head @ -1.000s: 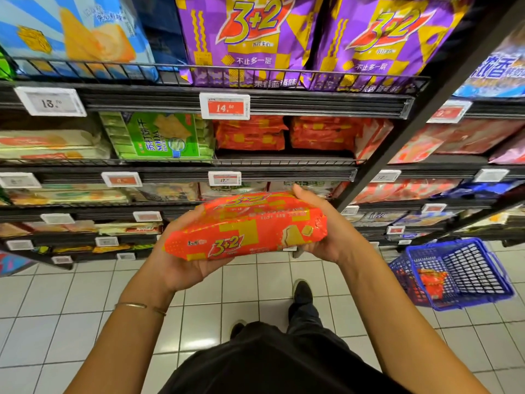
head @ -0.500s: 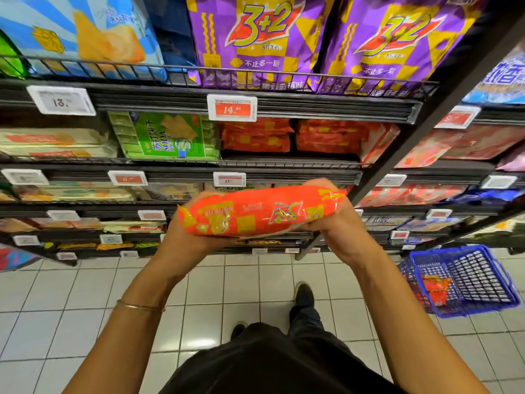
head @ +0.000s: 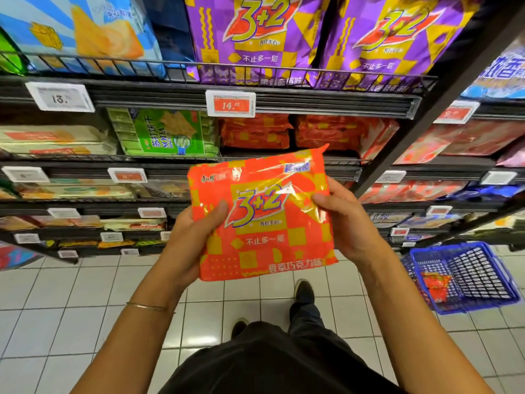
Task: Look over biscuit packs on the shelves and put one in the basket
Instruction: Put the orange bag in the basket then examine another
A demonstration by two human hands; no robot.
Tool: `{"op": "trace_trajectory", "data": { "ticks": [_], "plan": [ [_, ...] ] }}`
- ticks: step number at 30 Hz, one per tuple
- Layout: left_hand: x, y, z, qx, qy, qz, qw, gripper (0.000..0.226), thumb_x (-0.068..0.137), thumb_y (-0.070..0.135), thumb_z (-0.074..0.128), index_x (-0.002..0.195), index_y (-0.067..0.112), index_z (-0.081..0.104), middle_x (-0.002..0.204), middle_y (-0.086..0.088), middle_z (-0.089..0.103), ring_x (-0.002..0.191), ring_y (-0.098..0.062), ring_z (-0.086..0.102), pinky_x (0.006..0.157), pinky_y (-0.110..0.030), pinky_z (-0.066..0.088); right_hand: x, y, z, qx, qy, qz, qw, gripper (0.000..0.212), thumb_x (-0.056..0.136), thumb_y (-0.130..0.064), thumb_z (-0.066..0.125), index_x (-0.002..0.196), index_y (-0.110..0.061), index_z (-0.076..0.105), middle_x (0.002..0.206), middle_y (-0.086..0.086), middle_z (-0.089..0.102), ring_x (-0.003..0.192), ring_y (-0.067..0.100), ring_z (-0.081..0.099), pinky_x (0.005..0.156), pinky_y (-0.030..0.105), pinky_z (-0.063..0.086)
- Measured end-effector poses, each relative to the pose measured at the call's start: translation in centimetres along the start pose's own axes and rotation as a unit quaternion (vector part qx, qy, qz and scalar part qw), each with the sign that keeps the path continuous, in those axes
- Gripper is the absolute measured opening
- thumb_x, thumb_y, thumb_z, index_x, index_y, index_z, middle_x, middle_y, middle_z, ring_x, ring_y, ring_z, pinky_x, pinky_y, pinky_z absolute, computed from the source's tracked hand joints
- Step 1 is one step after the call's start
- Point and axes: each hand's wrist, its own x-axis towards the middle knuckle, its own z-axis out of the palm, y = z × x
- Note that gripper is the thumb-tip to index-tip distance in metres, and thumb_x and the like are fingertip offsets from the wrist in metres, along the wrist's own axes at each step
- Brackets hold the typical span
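Up and to the left of the basket point(head: 446, 249), the orange biscuit pack point(head: 264, 223) had been turned from edge-on to facing the person, its front print now readable. The left hand point(head: 190, 243) gripped its left edge, thumb on the front; the right hand point(head: 345, 223) pinched the right edge. The looking-over seemed nearly done. The shelves point(head: 298, 102) rose left of the basket; rightward and down to the basket the floor point(head: 355, 297) lay open, and an orange packet point(head: 436, 285) already lay inside it.

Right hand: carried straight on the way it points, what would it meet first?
The orange 3+2 pack that the right hand grips; beyond it, probably the shelved orange packs, depth unclear.
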Motion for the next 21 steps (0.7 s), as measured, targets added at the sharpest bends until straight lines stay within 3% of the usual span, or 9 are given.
{"op": "trace_trajectory", "data": {
  "ticks": [3,9,13,17,21],
  "plan": [
    [-0.2,-0.2,0.9,-0.035,-0.003,-0.085,0.996,0.049,0.079,0.047,0.081,0.120,0.019,0.077,0.114,-0.019,0.078,0.096,-0.036,0.078,0.070,-0.049,0.064,-0.6,0.0,0.2,0.038,0.007,0.032,0.999,0.045,0.091,-0.028,0.062,0.133,-0.012,0.058,0.113,0.010,0.076,0.097,0.025,0.076,0.078,0.039,0.063],
    [0.3,0.2,1.6,-0.044,-0.006,-0.116,0.992,0.050,0.084,0.050,0.071,0.123,0.019,0.077,0.118,-0.018,0.077,0.101,-0.038,0.077,0.072,-0.051,0.064,-0.7,-0.3,0.0,0.038,0.025,0.038,0.998,0.044,0.091,-0.034,0.068,0.130,-0.015,0.061,0.114,0.009,0.077,0.099,0.025,0.076,0.083,0.040,0.063],
    [1.2,-0.1,2.4,-0.050,-0.027,-0.183,0.981,0.044,0.082,0.056,0.070,0.111,0.024,0.083,0.116,-0.016,0.078,0.097,-0.039,0.078,0.068,-0.051,0.063,-0.3,-0.7,-0.7,0.056,0.018,0.087,0.994,0.066,0.061,-0.054,0.095,0.114,-0.021,0.075,0.113,0.010,0.078,0.098,0.026,0.077,0.075,0.038,0.063],
    [2.7,-0.7,4.0,-0.040,-0.031,-0.206,0.977,0.050,0.080,0.057,0.073,0.113,0.021,0.082,0.117,-0.018,0.077,0.096,-0.040,0.078,0.065,-0.050,0.063,0.5,-1.2,-3.0,0.055,0.063,0.147,0.986,0.032,0.080,-0.051,0.079,0.096,-0.024,0.085,0.108,0.012,0.080,0.093,0.028,0.079,0.070,0.037,0.063],
    [4.9,-0.6,5.7,0.009,-0.036,-0.171,0.985,0.051,0.079,0.039,0.081,0.123,0.014,0.075,0.115,-0.019,0.078,0.096,-0.037,0.078,0.066,-0.047,0.064,1.4,-1.9,-5.9,0.028,0.112,0.174,0.978,0.031,0.091,-0.036,0.067,0.108,-0.012,0.078,0.106,0.016,0.079,0.088,0.028,0.079,0.069,0.037,0.064]
  ]
}}
